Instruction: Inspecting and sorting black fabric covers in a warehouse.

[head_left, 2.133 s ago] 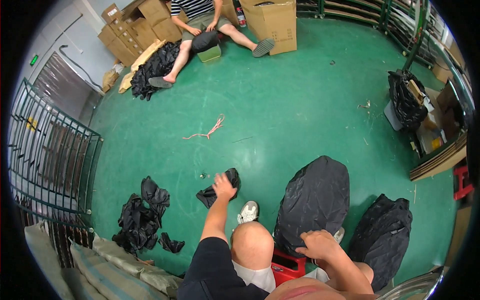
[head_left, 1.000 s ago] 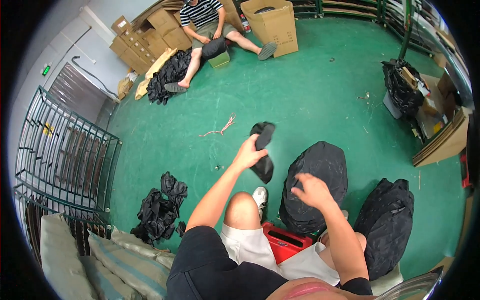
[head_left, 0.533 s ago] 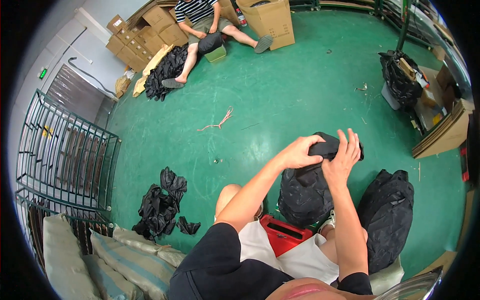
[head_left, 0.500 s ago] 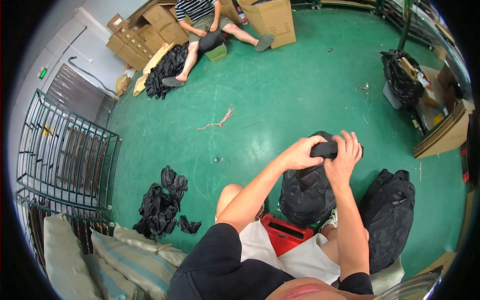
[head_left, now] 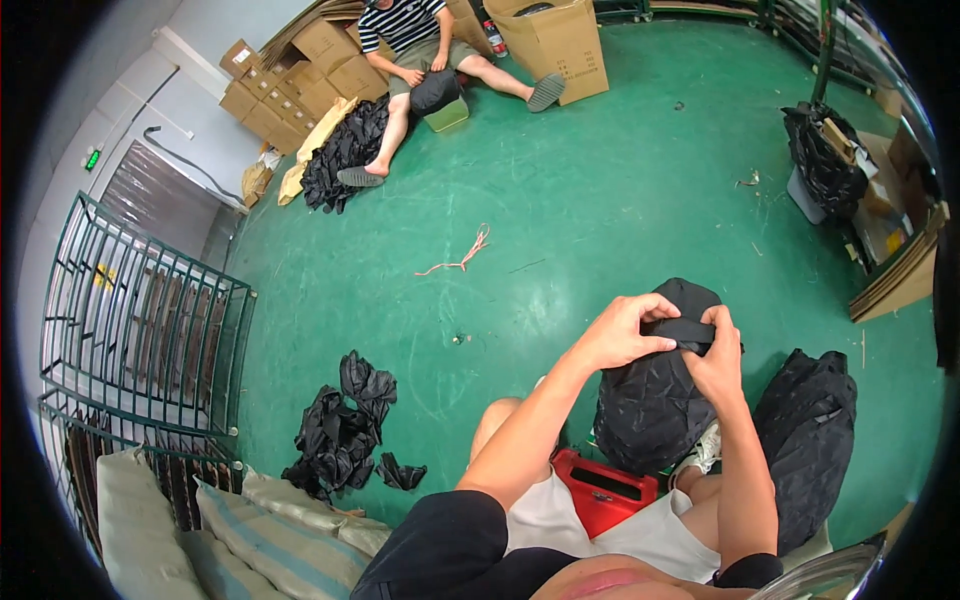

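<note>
Between my two hands is a folded black fabric piece (head_left: 680,332), pinched just above a big, stuffed-looking black fabric bundle (head_left: 655,415). My left hand (head_left: 630,332) grips its left end, thumb in front and fingers behind. At the other end, my right hand (head_left: 717,358) has thumb and fingers bent closed on the same cloth. The bundle stands on the floor in front of my legs, by a red plastic box-like thing (head_left: 600,490) with a dark slot. To the right of my right forearm lies another large black bundle (head_left: 805,440).
Crumpled black cloth (head_left: 335,435) lies on the green floor left of my legs, near pale woven sacks (head_left: 280,535) and a green metal rack (head_left: 150,320). Pink cord (head_left: 462,262) lies ahead. Beyond, a seated person (head_left: 410,40) handles black fabric beside cartons (head_left: 555,55).
The raised, blurred fingers of my right hand have come down and closed on the black fabric. My left hand keeps its grip. The whole view has shifted slightly.
</note>
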A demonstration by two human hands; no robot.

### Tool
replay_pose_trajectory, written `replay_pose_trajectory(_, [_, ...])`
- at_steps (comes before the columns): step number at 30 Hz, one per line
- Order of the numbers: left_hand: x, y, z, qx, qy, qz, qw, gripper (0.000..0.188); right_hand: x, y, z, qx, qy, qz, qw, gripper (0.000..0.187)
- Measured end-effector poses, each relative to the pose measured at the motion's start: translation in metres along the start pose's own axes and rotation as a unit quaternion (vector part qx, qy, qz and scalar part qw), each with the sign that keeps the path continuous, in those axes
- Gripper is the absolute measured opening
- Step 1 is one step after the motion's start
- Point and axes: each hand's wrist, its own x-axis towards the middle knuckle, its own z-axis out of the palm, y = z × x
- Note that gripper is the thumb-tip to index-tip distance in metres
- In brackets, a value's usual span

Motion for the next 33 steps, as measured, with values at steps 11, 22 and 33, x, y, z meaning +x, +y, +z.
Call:
replay_pose_trajectory(11, [0.001, -0.012, -0.028, -0.052, -0.038, -0.052, 0.997, 0.011, 0.008, 0.006, -0.001, 0.198, -0.211, -0.106, 0.951, 0.06])
replay_pose_trajectory(22, [0.0, -0.005, -0.037, -0.133, -0.15, -0.12, 0.972, 0.028, 0.007, 0.02, -0.006, 0.261, -0.348, 0.067, 0.898, 0.027])
replay_pose_trajectory(33, [0.004, -0.005, -0.04, -0.325, 0.057, -0.094, 0.939, 0.025, 0.02, 0.043, -0.023, 0.109, -0.206, 0.075, 0.97, 0.03])
